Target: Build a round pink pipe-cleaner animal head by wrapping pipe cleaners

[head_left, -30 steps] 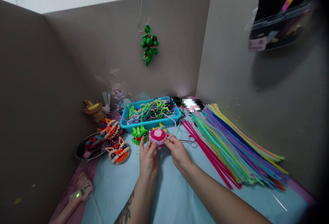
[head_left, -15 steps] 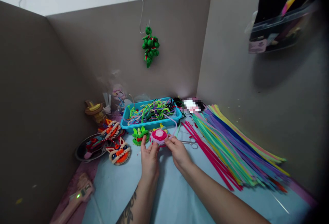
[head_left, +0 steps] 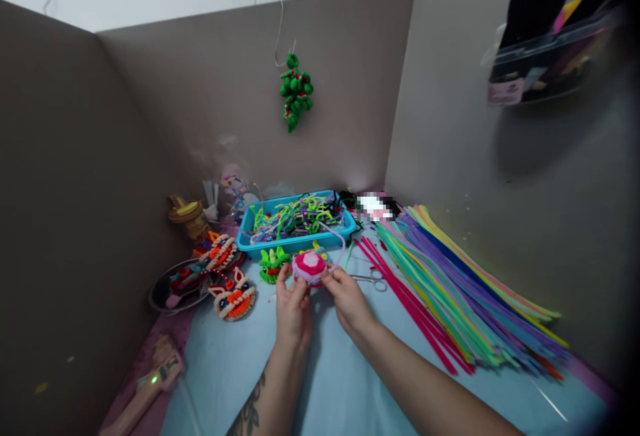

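A round pink, magenta and lilac pipe-cleaner piece (head_left: pixel 311 267) is held up between my two hands, above the blue cloth. My left hand (head_left: pixel 293 306) grips its lower left edge with thumb and fingers. On the right edge, my right hand (head_left: pixel 347 296) pinches it where a lilac pipe cleaner (head_left: pixel 344 247) loops up and away. Just left of the piece lies a green pipe-cleaner figure (head_left: pixel 273 265); a yellow one is partly hidden behind it. Scissors (head_left: pixel 374 280) rest right of my right hand.
A blue tray (head_left: pixel 295 245) of tangled pipe-cleaner scraps stands behind my hands. Bundled pipe cleaners (head_left: pixel 450 283) spread across the right. To the left are orange-and-cream lion-like figures (head_left: pixel 235 299), a round dish (head_left: pixel 163 296) and a pink glue gun (head_left: pixel 155 379). Grey panels (head_left: pixel 250 96) surround the table.
The whole view has shifted very slightly. Both hands keep the same hold on the pink piece, with hardly any movement of it.
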Motion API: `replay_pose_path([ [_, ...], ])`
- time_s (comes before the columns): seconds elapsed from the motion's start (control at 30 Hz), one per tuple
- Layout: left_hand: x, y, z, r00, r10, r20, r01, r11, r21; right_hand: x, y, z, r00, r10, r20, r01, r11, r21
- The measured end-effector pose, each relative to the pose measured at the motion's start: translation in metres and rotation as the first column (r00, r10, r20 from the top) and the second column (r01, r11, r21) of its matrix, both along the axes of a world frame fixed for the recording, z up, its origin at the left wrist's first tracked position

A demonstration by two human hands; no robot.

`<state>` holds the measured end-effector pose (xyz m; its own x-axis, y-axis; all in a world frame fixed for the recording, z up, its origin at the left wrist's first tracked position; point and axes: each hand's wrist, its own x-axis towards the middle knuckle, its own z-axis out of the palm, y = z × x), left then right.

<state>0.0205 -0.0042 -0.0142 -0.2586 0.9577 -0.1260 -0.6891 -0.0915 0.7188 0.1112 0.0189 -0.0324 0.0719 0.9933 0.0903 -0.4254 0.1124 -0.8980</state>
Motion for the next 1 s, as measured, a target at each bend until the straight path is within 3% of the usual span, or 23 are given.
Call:
replay_pose_path([
  [0.2,0.004,-0.003,0.002,0.999,-0.036,-0.001,0.036,0.999,0.013,0.002,0.003,-0.003,1.000,-0.008,-0.003,0.008,1.000,0.009],
  [0.47,-0.003,-0.001,0.004,1.000,0.021,-0.022,-0.021,1.000,0.003,0.007,0.000,0.003,0.997,-0.047,0.062,0.047,0.999,0.001],
  [0.57,-0.011,0.002,0.007,0.999,0.045,-0.002,-0.045,0.999,0.029,0.020,0.005,0.006,0.973,-0.152,0.173,0.149,0.988,0.031],
  [0.7,-0.019,0.003,0.015,0.998,0.054,0.016,-0.054,0.998,0.042,0.038,0.009,0.008,0.817,-0.389,0.425,0.299,0.917,0.264],
  [0.83,-0.024,0.001,0.020,0.998,0.005,0.058,-0.007,0.999,0.036,0.047,0.013,0.009,0.611,-0.452,0.650,0.164,0.876,0.454],
  [0.9,-0.025,0.000,0.021,0.997,-0.037,0.073,0.035,0.999,0.028,0.048,0.014,0.008,0.571,-0.465,0.677,0.124,0.864,0.489],
  [1.0,-0.024,-0.002,0.023,0.991,-0.107,0.078,0.105,0.994,0.019,0.047,0.016,0.006,0.571,-0.482,0.664,0.116,0.848,0.517],
])
